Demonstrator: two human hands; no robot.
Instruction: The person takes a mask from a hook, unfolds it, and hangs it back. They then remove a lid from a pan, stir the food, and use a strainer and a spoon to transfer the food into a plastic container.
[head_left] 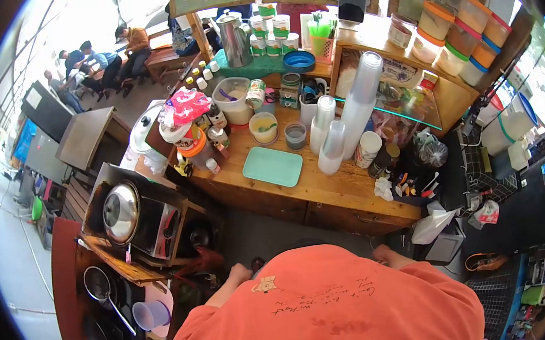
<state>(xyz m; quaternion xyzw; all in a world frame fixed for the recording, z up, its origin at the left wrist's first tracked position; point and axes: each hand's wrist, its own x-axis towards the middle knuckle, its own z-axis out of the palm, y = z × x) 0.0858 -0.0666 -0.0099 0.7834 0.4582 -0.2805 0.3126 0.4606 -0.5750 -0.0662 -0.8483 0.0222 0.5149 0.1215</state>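
Note:
My left hand is low in the picture beside the orange shirt, near a dark red cloth; its fingers are too small to make out. On the other side, my right hand hangs below the counter's front edge, its fingers also unclear. Neither hand touches the wooden counter. A mint green tray lies on it. Behind the tray stand an open tub with pale yellow contents and a small dark-rimmed container. Stacks of clear plastic cups stand to their right.
A stove with a glass-lidded pan is at the left, above a purple cup. Orange-lidded containers sit on the upper right shelf. Stacked cans and a metal pitcher stand at the back. Several people sit in the distance.

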